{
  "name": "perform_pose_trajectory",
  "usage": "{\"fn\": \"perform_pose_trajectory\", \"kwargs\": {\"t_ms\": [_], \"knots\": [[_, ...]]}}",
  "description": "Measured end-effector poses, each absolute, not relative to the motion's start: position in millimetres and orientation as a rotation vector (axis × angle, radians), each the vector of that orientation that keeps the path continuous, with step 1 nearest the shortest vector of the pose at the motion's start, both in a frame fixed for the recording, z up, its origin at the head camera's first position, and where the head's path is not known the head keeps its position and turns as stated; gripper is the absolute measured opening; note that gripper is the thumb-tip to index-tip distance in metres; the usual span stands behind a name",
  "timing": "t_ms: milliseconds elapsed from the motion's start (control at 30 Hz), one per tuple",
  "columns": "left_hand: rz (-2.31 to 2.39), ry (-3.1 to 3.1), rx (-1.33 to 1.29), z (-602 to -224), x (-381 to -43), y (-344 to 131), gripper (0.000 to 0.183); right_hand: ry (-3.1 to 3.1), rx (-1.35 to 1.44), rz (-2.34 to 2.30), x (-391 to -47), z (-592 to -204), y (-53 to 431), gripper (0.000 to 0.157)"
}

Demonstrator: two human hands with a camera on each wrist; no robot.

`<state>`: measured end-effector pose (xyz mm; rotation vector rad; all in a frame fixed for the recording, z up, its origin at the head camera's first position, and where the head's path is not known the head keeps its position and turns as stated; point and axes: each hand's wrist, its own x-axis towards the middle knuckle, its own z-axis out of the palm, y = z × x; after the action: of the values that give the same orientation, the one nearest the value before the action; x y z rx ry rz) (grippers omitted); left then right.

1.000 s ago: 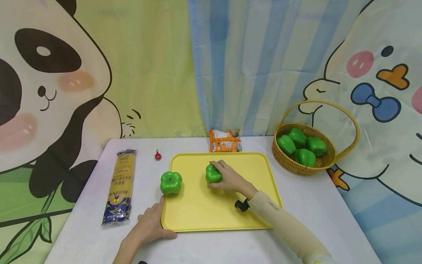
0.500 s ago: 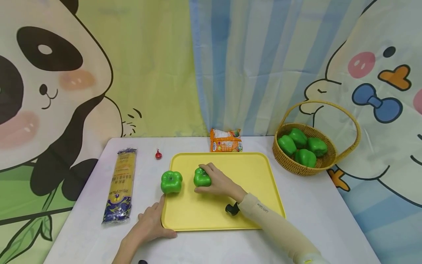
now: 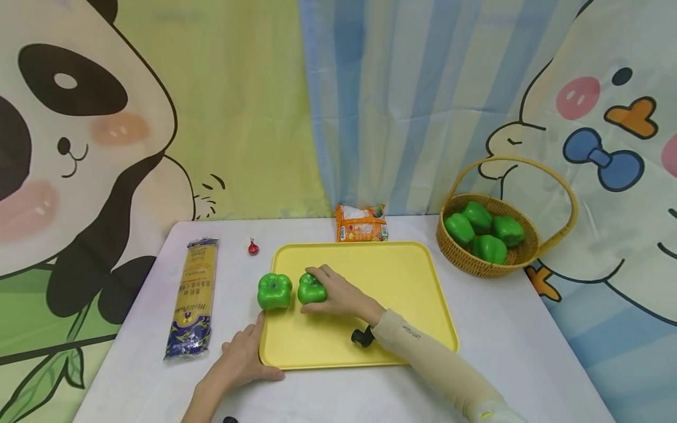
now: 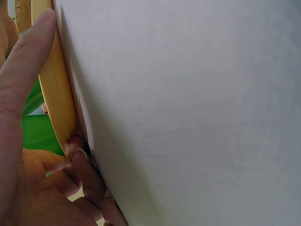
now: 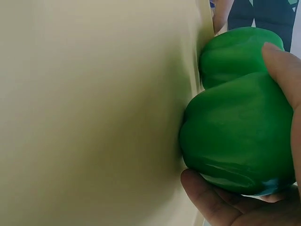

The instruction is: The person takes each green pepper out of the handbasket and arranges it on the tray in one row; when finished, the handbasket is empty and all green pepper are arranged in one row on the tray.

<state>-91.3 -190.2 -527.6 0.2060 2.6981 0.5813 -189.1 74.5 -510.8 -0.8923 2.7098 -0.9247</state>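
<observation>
My right hand [image 3: 341,295] grips a glossy green bell pepper [image 3: 312,289] over the left part of the yellow tray [image 3: 359,346], thumb on the near side and fingers on the far side. A second green bell pepper [image 3: 274,292] sits at the tray's left edge, just left of the held one. In the right wrist view the held bell pepper [image 5: 237,134] overlaps the other bell pepper [image 5: 235,52], its underside close to the tray. At the tray's near-left corner my left hand [image 3: 240,359] holds the rim, thumb along the front edge and fingers at the left side.
A wicker basket [image 3: 460,258] with several green bell peppers stands at the back right. Behind the tray lies an orange snack packet [image 3: 362,223]. A long yellow-and-blue pasta packet [image 3: 193,294] and a small red object [image 3: 253,247] lie to the left.
My right hand has carried the bell pepper leftward across the tray, close to the other one. The left hand has stayed at the tray's corner.
</observation>
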Motion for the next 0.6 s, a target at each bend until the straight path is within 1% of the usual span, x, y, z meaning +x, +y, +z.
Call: {"fn": "perform_pose_trajectory", "kwargs": {"t_ms": [200,400,600], "knots": [[0.584,2.692,0.186,-527.4,-91.6,-190.5,0.154,2.734,-0.924,-0.907,-191.0,-510.4,67.1,0.093],[0.582,2.711,0.225,-527.5,-92.2,-191.2,0.154,2.722,-0.903,-0.923,-192.2,-509.5,63.2,0.094],[0.584,2.711,0.202,-530.8,-91.1,-191.3,0.155,2.716,-0.895,-0.921,-193.1,-510.6,60.5,0.094]]}}
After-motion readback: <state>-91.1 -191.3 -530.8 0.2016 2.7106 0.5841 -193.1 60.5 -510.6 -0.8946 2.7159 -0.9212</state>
